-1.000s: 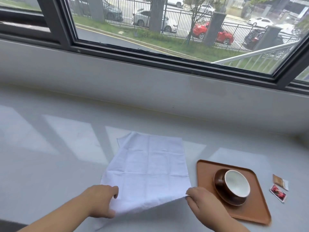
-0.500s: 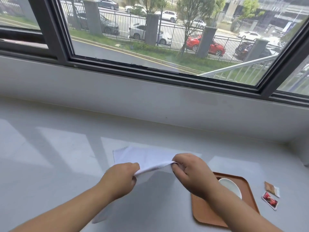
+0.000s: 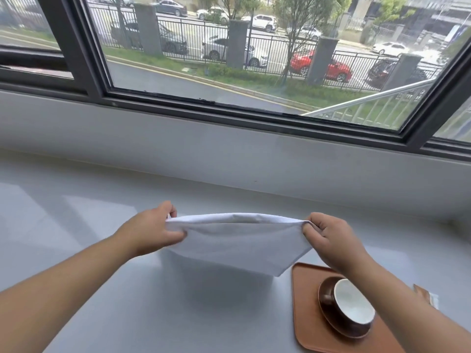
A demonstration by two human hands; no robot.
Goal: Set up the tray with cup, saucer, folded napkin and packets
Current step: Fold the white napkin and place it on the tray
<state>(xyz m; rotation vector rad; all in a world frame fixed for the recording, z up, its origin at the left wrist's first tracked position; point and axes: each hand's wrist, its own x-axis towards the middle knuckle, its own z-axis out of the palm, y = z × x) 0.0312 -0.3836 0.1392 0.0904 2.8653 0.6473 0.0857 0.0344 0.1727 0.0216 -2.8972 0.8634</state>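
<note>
A white cloth napkin hangs doubled over above the counter, stretched between my two hands. My left hand pinches its left corners and my right hand pinches its right corners. Below my right forearm lies a brown tray with a dark brown saucer on it. A brown cup with a white inside stands upright on the saucer. One packet shows partly at the right, behind my right forearm; any other packet is hidden.
The pale grey counter runs back to a low wall under a dark-framed window. The napkin's shadow falls on the counter below it.
The napkin lay spread flat a second ago. Both hands lifted its near edge up and forward, folding it in half, then moved apart and pulled it taut in the air.
</note>
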